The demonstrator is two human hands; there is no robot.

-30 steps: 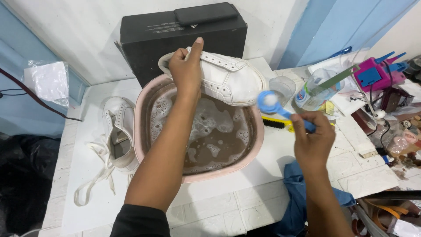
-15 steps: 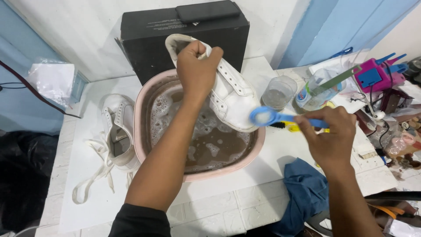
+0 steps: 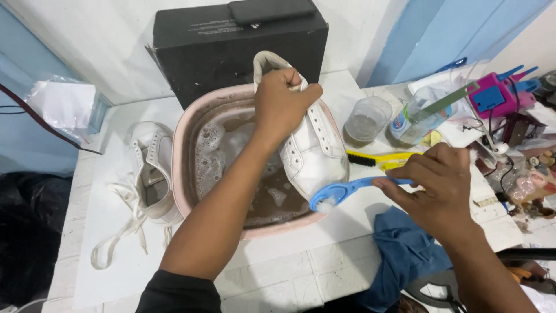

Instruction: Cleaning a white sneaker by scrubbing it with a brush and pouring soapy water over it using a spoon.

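My left hand point(image 3: 284, 101) grips a white sneaker point(image 3: 310, 148) by its heel and holds it toe-down over a pink basin point(image 3: 184, 174) of brown, soapy water. My right hand point(image 3: 443, 185) holds a blue brush point(image 3: 347, 190) by its handle. The brush head touches the sneaker's toe at the basin's right rim.
A second white sneaker point(image 3: 152, 171) with loose laces lies left of the basin. A black box point(image 3: 231, 43) stands behind it. A clear cup point(image 3: 366, 119), a plastic bottle point(image 3: 414, 119), a yellow brush point(image 3: 385, 159) and assorted clutter sit to the right. A blue cloth point(image 3: 405, 255) lies near the front edge.
My left hand has turned the sneaker from lying across the basin's far rim to toe-down. My right hand has brought the blue brush down to the toe.
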